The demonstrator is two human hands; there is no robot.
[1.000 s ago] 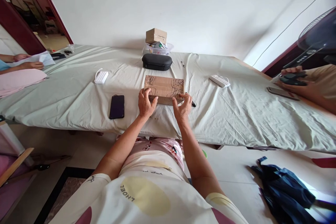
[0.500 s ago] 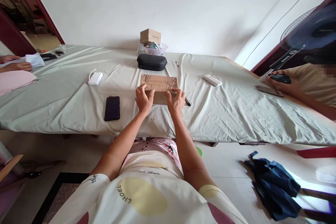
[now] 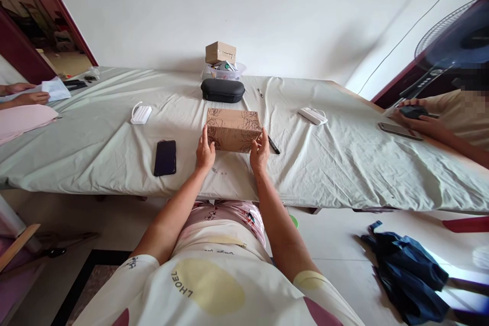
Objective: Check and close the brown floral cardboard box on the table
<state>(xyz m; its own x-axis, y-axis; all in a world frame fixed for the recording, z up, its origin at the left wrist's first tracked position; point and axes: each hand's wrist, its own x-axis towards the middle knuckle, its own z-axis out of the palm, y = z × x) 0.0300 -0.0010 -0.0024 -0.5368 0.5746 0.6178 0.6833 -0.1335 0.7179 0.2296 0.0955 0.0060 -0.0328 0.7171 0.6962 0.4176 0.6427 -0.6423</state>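
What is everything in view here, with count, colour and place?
sheet: one, pale green, spread over a long surface
scribbled box: one, brown, mid-sheet, gripped at both ends
case: one, black, behind scribbled box
tub: one, clear, behind case
small box: one, brown, atop tub
phone: one, black, left of scribbled box
pen: one, black, right of scribbled box
gadgets: two, white, either side on sheet
cloth: one, dark blue, on floor, right
co-workers' hands: two people, left and right edges
left hand: one, box's left end
right hand: one, box's right end
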